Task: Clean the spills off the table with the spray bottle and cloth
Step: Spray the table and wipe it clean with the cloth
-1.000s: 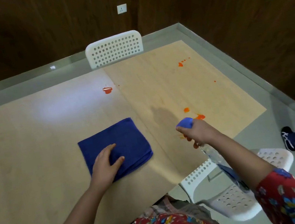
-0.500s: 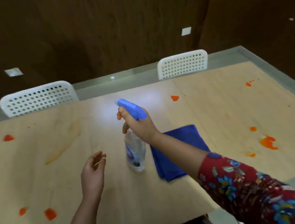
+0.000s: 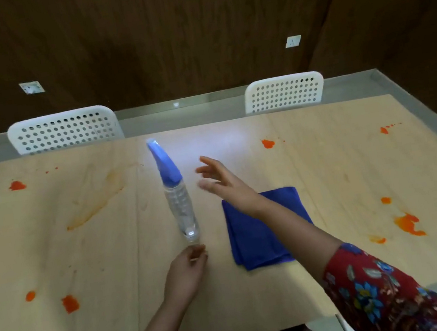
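A clear spray bottle (image 3: pixel 179 203) with a blue trigger head stands upright on the wooden table (image 3: pixel 329 175), near its middle. My right hand (image 3: pixel 224 183) hovers just right of the bottle, fingers spread, touching nothing. My left hand (image 3: pixel 185 276) is just in front of the bottle's base with loosely curled fingers and holds nothing. A folded blue cloth (image 3: pixel 266 232) lies flat to the right of the bottle, partly under my right forearm. Orange spills dot the table: at the near right (image 3: pixel 408 224), far right (image 3: pixel 268 143), near left (image 3: pixel 70 303) and far left (image 3: pixel 17 186).
Two white perforated chairs (image 3: pixel 64 130) (image 3: pixel 284 92) stand at the table's far edge. An orange smear (image 3: pixel 94 209) streaks the left half. More small drops lie at the far right corner (image 3: pixel 385 129). A dark wooden wall lies beyond.
My right hand has set the spray bottle down upright and let go of it, drawing off to the right. My left hand has come in toward the bottle's base.
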